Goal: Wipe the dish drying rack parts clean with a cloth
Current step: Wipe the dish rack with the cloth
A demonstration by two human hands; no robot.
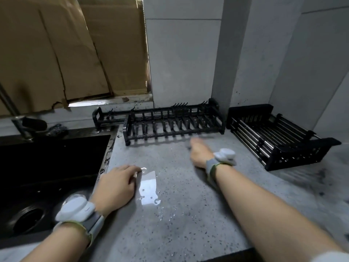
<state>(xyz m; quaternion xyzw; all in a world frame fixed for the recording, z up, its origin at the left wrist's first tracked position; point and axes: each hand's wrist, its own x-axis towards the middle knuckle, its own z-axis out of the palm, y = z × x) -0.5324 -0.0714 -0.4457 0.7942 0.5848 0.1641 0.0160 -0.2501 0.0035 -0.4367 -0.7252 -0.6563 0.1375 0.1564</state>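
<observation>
Against the back wall, right of the sink [56, 157], sits the black plate rack [173, 123], its basket part [279, 140] farther right. The right hand [200, 152], blurred, reaches rackward, grip unclear. The left hand [115, 188] rests loose by the sink, bracing, likely.

The left hand [115, 188] is laid palm down, with its fingers loosely curled and nothing held. The right arm is stretched forward; the right hand [200, 154] is blurred, so its fingers cannot be read.
</observation>
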